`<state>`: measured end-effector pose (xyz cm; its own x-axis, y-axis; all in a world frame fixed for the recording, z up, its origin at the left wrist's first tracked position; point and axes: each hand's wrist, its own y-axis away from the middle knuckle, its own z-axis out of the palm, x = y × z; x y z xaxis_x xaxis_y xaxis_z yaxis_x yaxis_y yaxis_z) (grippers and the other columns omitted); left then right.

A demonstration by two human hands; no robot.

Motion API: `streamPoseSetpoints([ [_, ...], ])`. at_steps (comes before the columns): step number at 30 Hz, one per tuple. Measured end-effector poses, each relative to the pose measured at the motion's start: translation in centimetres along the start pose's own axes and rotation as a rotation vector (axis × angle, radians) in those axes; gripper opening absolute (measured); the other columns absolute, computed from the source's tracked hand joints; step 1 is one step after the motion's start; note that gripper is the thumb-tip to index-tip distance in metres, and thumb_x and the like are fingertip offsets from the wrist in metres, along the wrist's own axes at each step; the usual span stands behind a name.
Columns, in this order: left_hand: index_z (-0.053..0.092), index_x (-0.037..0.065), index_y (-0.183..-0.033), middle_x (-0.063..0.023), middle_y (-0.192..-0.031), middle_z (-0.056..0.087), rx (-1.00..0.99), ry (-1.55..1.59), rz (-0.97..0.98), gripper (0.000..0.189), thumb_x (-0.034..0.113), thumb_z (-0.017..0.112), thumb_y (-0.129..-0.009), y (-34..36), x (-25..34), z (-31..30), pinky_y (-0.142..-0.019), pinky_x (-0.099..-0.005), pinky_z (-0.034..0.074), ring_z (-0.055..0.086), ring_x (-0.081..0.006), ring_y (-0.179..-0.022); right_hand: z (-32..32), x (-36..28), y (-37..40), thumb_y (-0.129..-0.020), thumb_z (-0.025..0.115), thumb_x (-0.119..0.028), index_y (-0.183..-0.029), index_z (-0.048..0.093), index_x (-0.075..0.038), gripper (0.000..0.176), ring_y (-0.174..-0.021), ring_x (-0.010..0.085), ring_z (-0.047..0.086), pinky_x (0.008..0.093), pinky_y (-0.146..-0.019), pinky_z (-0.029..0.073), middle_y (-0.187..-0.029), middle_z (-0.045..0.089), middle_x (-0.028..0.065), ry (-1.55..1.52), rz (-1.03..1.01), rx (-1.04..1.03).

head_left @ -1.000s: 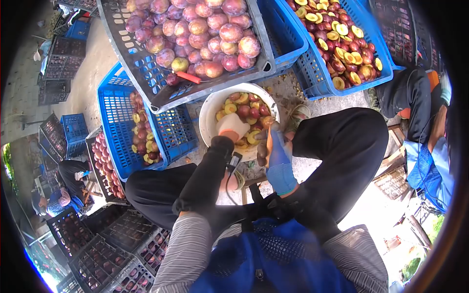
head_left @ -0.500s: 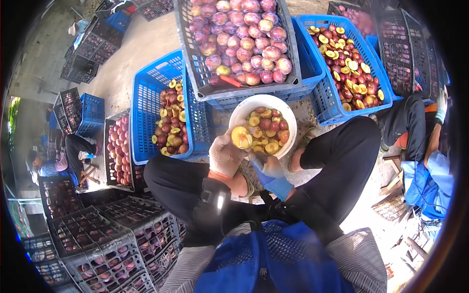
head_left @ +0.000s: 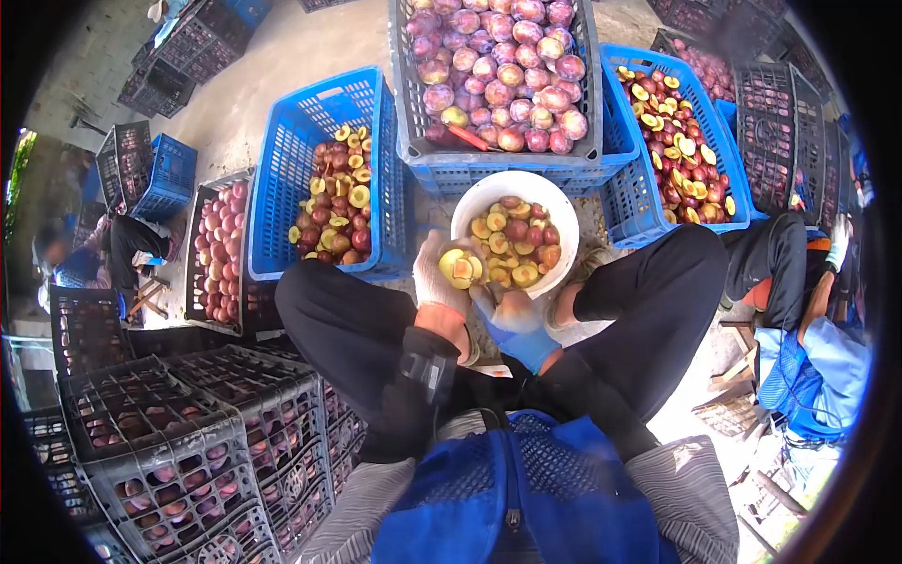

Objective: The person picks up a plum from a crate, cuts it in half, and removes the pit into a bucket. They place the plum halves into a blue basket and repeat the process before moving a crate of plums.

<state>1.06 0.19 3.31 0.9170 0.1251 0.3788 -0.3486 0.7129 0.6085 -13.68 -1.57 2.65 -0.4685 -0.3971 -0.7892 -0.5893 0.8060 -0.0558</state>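
Cut plum pieces with yellow flesh facing up are in my left hand, which wears a pale glove with an orange cuff. My right hand, in a white and blue glove, is closed just right of them, against the near rim of a white bucket. What its fingers hold, if anything, is hidden. Halved plums fill part of the bucket. Beyond it, a black crate of whole plums rests on a blue crate, with a red-handled tool on the fruit.
Blue crates of cut plums stand at the left and right. Stacked black crates fill the lower left. One person sits at far left; another person's gloved hand and blue clothing show at right.
The view has shifted, so the crates ahead sit further right. In my left hand the plum now shows several cut pieces instead of one broad round face. My right hand stays close beside it.
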Motion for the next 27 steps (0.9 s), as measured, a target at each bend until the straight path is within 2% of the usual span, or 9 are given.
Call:
streamPoseSetpoints([
  [7,0.064,0.001,-0.085,-0.0112,-0.077,0.065,0.129,0.012,0.165,0.027,0.026,0.06,-0.095,-1.3,-2.1,-0.1,-0.066,-0.0344,0.054,0.064,-0.024,-0.07,0.9,0.4,0.2,-0.099,0.059,-0.042,-0.093,0.071,0.001,0.046,-0.077,0.0479,0.065,0.0525,-0.068,0.051,-0.08,0.067,0.0286,-0.19,0.102,-0.059],
  [10,0.063,0.002,-0.084,-0.0104,-0.077,0.064,0.24,-0.143,0.212,0.021,0.02,0.06,-0.093,-1.2,-2.4,-0.3,-0.068,-0.0328,0.053,0.063,-0.0224,-0.07,2.1,1.9,0.5,-0.1,0.059,-0.042,-0.092,0.071,0.002,0.046,-0.076,0.0483,0.065,0.0529,-0.067,0.051,-0.079,0.067,0.0288,-0.213,0.111,-0.064],
  [13,0.063,0.002,-0.084,-0.0104,-0.078,0.065,0.198,-0.283,0.301,0.019,0.019,0.061,-0.092,-1.7,-2.4,-1.4,-0.069,-0.0319,0.053,0.064,-0.0222,-0.071,3.5,3.4,1.0,-0.1,0.059,-0.041,-0.092,0.07,0.003,0.046,-0.076,0.0489,0.064,0.0532,-0.066,0.05,-0.078,0.066,0.0292,-0.246,0.119,-0.077],
  [19,0.063,0.002,-0.082,-0.0111,-0.076,0.065,0.281,-0.116,0.16,0.021,0.019,0.061,-0.093,0.2,-2.1,0.9,-0.067,-0.0327,0.053,0.062,-0.0228,-0.064,3.9,4.1,1.4,-0.099,0.061,-0.04,-0.097,0.071,-0.001,0.041,-0.064,0.0431,0.064,0.0495,-0.059,0.05,-0.071,0.066,0.023,-0.288,-0.064,-0.04],
  [21,0.062,0.001,-0.081,-0.0117,-0.074,0.065,0.193,-0.199,0.274,0.026,0.023,0.06,-0.096,-0.8,-2.4,-0.4,-0.065,-0.0338,0.053,0.062,-0.0228,-0.062,3.2,4.3,1.2,-0.1,0.06,-0.038,-0.105,0.069,0.0,0.039,-0.067,0.0378,0.066,0.0463,-0.064,0.051,-0.077,0.068,0.0196,-0.478,0.133,-0.199],
  [22,0.062,0.001,-0.08,-0.012,-0.073,0.064,0.153,-0.24,0.327,0.028,0.024,0.06,-0.097,-0.7,-2.3,-0.6,-0.063,-0.0344,0.053,0.062,-0.0228,-0.061,0.9,2.5,0.8,-0.101,0.058,-0.036,-0.11,0.067,0.001,0.039,-0.074,0.0343,0.068,0.044,-0.07,0.052,-0.084,0.071,0.0178,-0.654,0.397,-0.372],
  [24,0.061,0.001,-0.079,-0.0127,-0.072,0.064,0.022,-0.454,0.37,0.035,0.029,0.059,-0.1,-0.1,-1.6,-0.2,-0.062,-0.0355,0.053,0.062,-0.0229,-0.062,-0.2,2.3,0.4,-0.103,0.057,-0.033,-0.116,0.067,0.0,0.036,-0.086,0.0304,0.071,0.0401,-0.078,0.053,-0.094,0.073,0.0157,-0.767,0.656,-0.587],
  [25,0.061,0.001,-0.078,-0.0131,-0.072,0.065,-0.048,-0.558,0.398,0.039,0.032,0.058,-0.101,0.1,-1.1,0.3,-0.062,-0.036,0.053,0.063,-0.0229,-0.063,0.3,2.5,0.5,-0.102,0.058,-0.037,-0.112,0.067,-0.001,0.039,-0.079,0.035,0.069,0.0429,-0.073,0.053,-0.089,0.072,0.0183,-0.613,0.374,-0.377],
  [27,0.061,0.0,-0.077,-0.0155,-0.071,0.065,0.028,-0.347,0.197,0.049,0.043,0.058,-0.101,-1.0,-1.1,0.2,-0.062,-0.0386,0.054,0.064,-0.0274,-0.065,0.8,2.6,0.1,-0.101,0.058,-0.045,-0.105,0.069,-0.001,0.045,-0.067,0.0442,0.065,0.0486,-0.062,0.052,-0.079,0.069,0.0234,-0.28,-0.184,0.051],
])
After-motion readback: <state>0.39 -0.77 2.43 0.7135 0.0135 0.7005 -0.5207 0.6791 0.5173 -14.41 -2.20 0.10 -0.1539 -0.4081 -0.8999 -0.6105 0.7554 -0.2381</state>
